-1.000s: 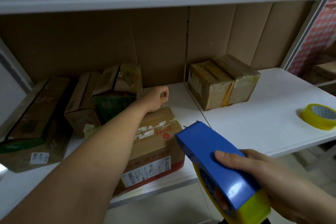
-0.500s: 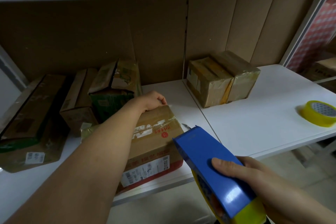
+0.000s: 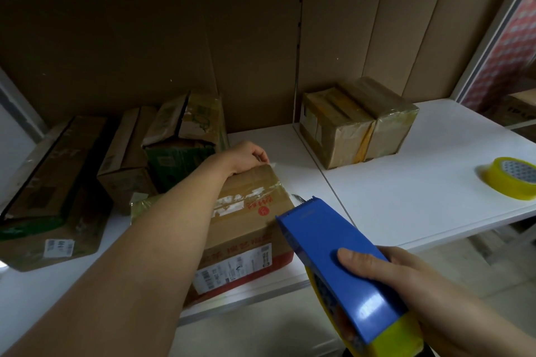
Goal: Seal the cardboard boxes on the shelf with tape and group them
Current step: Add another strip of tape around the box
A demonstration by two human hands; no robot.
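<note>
Spanning the view, white shelf point(image 3: 406, 206). Left: leaning boxes point(image 3: 87, 171) crowd behind front box point(image 3: 246, 226). Left hand point(image 3: 246, 158) grips its far edge. Taped pair point(image 3: 356, 122) behind. Right hand point(image 3: 406, 275) holds blue tape dispenser point(image 3: 333, 255). Yellow tape roll point(image 3: 513, 177) right.

- So a second ago our left hand point(image 3: 246, 158) was a loose fist hovering above the back of the front box point(image 3: 246, 229); now we've dropped it onto the far top edge, fingers curled over the rim right by a scrap of clear tape.
- Our right hand point(image 3: 406, 284) has nudged the blue tape dispenser point(image 3: 339, 264) forward and left, so its toothed tip now sits just beside that box's near right corner, over the loose tape there.
</note>
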